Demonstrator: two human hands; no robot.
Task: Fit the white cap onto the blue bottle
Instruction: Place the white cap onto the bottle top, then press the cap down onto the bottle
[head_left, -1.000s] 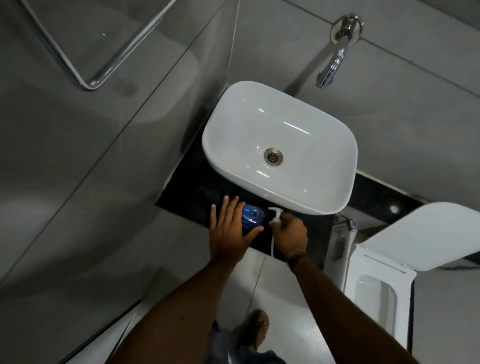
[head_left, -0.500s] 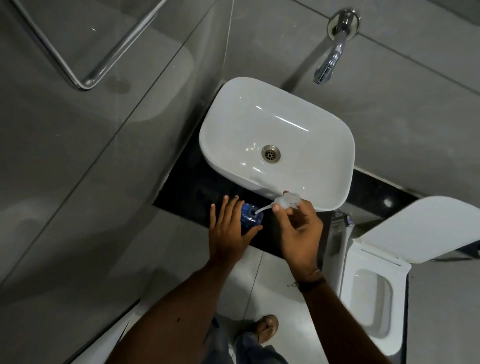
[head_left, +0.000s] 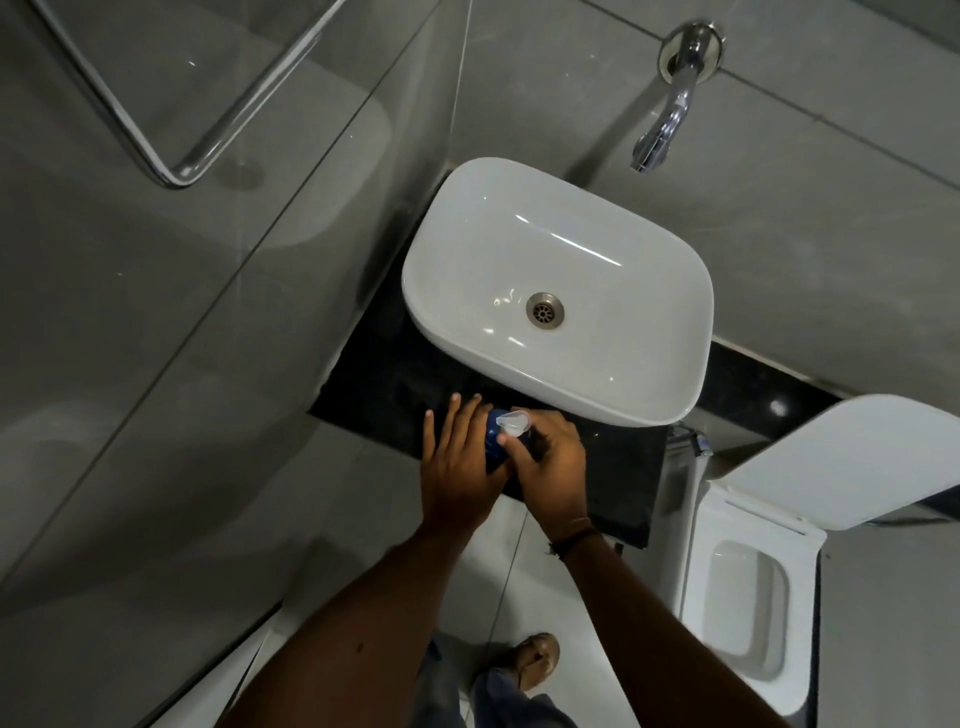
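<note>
Left hand grips the bottle on the table; right hand grips the cap atop it.

1. One white basin on the dark tabletop.
2. One blue bottle just in front of the basin.
3. One white cap atop the bottle.
4. Two hands: left, right.
5. One tap behind the basin.
6. One toilet right of the basin.

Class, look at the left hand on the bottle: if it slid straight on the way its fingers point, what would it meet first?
The left hand points up the dark counter. Past the blue bottle it already holds, the white basin wall probably comes first, though depth is unclear.
</note>
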